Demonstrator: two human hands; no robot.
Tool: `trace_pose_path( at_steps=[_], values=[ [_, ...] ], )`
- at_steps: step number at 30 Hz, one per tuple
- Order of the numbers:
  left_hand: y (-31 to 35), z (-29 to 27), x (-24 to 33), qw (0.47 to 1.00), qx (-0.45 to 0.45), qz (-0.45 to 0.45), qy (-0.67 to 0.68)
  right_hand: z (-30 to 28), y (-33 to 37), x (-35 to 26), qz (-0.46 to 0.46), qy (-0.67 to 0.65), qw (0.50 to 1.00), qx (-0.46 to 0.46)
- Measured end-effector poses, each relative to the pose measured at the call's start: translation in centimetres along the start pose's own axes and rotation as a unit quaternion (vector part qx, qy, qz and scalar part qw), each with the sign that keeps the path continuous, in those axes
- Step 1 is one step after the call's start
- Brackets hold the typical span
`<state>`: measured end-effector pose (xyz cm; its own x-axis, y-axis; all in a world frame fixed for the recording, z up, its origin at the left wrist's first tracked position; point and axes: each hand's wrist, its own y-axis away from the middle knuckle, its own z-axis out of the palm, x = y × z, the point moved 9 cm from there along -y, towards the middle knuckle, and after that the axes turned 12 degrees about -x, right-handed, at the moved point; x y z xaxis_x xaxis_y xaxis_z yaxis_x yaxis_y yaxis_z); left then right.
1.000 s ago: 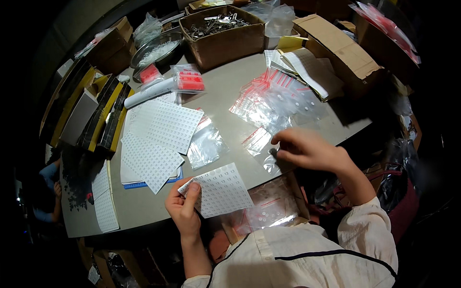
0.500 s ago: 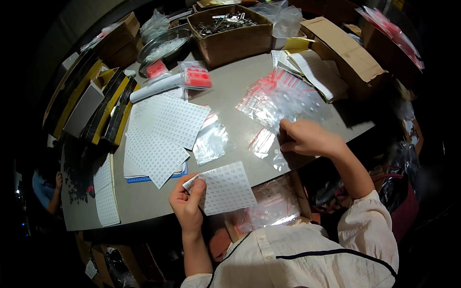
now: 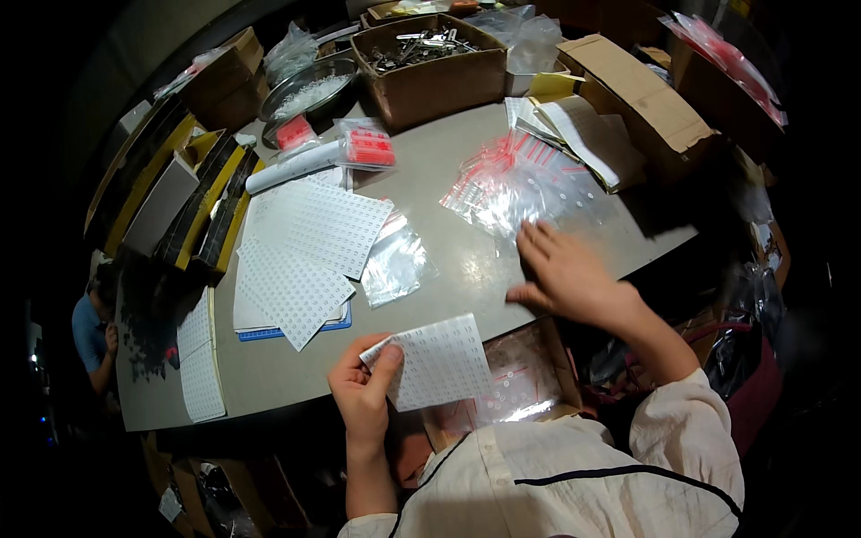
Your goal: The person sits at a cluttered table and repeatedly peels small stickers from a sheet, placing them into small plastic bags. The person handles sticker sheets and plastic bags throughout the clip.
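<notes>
Between the thumb and fingers of my left hand [image 3: 363, 386] is a white sticker sheet [image 3: 439, 363] printed with rows of small marks, held over the table's near edge. My right hand [image 3: 574, 273] is open, fingers stretched out and a little blurred, just short of a pile of clear zip bags [image 3: 538, 184] with red strips. Round white stickers show on some of those bags. Under the held sheet, a cardboard box [image 3: 563, 372] at my lap contains more bags with round stickers. Another stack of clear bags [image 3: 395, 264] lies left of centre.
More sticker sheets [image 3: 314, 224] lie at left, beside a paper roll [image 3: 291, 168] and red-striped bag packs [image 3: 368, 148]. Behind stand a carton of metal parts [image 3: 435, 85] and a bowl [image 3: 309, 90]. Black-and-yellow boxes [image 3: 193, 193] line the left; another person [image 3: 94, 336] is beyond.
The bag at my right fingers has gone from the table's near edge, and more stickered bags show in the lap box. My right hand has opened; the left moved slightly right with the sheet.
</notes>
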<state>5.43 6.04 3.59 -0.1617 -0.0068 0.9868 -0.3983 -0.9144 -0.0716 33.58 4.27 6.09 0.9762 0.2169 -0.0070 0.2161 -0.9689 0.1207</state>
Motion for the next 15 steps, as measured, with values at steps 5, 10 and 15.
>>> trace_pose_path(
  at_steps=[5, 10, 15],
  values=[
    [1.2, 1.7, -0.6, 0.996, -0.066, -0.064, 0.000, 0.0, 3.8, -5.6, -0.135, -0.091, 0.985, -0.061],
    [2.0, 4.7, -0.8, 0.984, -0.135, -0.104, -0.047, -2.5, 3.9, -5.9, -0.131, -0.265, 0.953, -0.067],
    [1.9, 6.5, -1.5, 0.983, -0.137, -0.050, -0.109, -4.0, 3.5, -8.3, -0.209, -0.272, 0.939, 0.013]
  ],
)
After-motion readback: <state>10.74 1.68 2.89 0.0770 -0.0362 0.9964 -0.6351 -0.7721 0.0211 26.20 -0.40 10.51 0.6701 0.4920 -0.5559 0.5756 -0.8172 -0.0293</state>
